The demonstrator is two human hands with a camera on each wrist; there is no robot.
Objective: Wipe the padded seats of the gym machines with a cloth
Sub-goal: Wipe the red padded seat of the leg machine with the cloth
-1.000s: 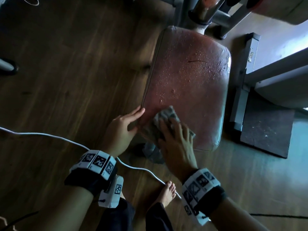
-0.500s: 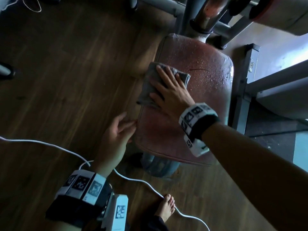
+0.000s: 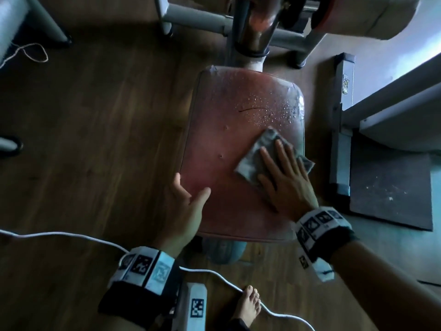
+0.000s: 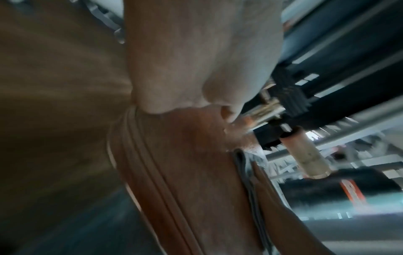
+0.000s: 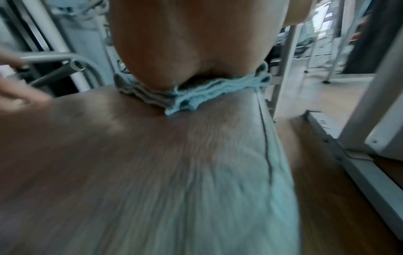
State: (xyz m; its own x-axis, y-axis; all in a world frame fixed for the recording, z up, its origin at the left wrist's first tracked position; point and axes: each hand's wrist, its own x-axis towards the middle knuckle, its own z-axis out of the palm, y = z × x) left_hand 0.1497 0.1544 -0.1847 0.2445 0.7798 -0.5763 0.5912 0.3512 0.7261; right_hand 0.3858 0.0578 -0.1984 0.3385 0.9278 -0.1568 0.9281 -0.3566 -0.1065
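Note:
A reddish-brown padded seat (image 3: 222, 144) stands on a post over the wooden floor, with water droplets (image 3: 274, 111) across its far right part. My right hand (image 3: 281, 173) lies flat with straight fingers on a folded grey cloth (image 3: 253, 158) and presses it onto the seat's right side. In the right wrist view the palm sits on the bunched cloth (image 5: 196, 93) above the seat (image 5: 152, 163). My left hand (image 3: 188, 201) rests open on the seat's near left edge, thumb on the pad. The left wrist view shows its palm (image 4: 196, 60) against the seat (image 4: 185, 155).
A chrome post (image 3: 257, 27) and grey machine frame (image 3: 200, 20) rise behind the seat. A grey rail (image 3: 341, 115) and dark floor mat (image 3: 391, 187) lie to the right. A white cable (image 3: 71, 236) crosses the floor past my bare foot (image 3: 248, 304).
The right hand slid the cloth from the seat's far left part to its right side, nearer me. The left hand moved up onto the seat's near left edge. The camera view shifted.

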